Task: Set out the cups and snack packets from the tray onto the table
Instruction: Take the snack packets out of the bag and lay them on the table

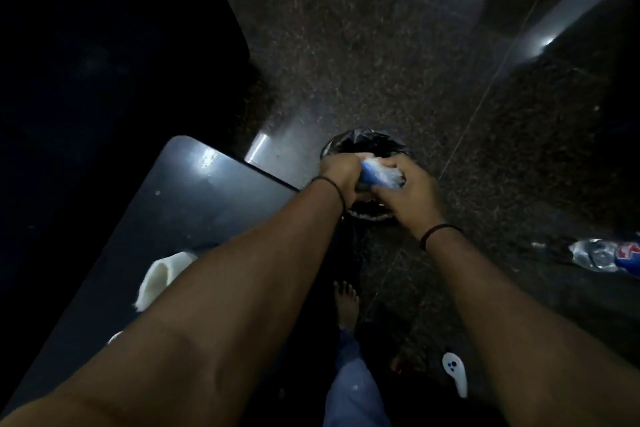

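Observation:
Both of my hands hold a crumpled blue and clear plastic packet (pixel 379 175) over a small round bin (pixel 367 142) lined with a black bag, which stands on the floor. My left hand (pixel 341 172) grips the packet's left end. My right hand (pixel 412 191) grips its right end, fingers curled round it. A white paper cup (pixel 162 276) lies on its side on the dark table (pixel 194 198) at the left, partly hidden by my left forearm. No tray is in view.
The scene is dim. A crushed plastic bottle (pixel 602 255) with a blue and red label lies on the speckled stone floor at the right. A white object (pixel 455 373) lies on the floor near my bare feet (pixel 346 302). A dark surface fills the upper left.

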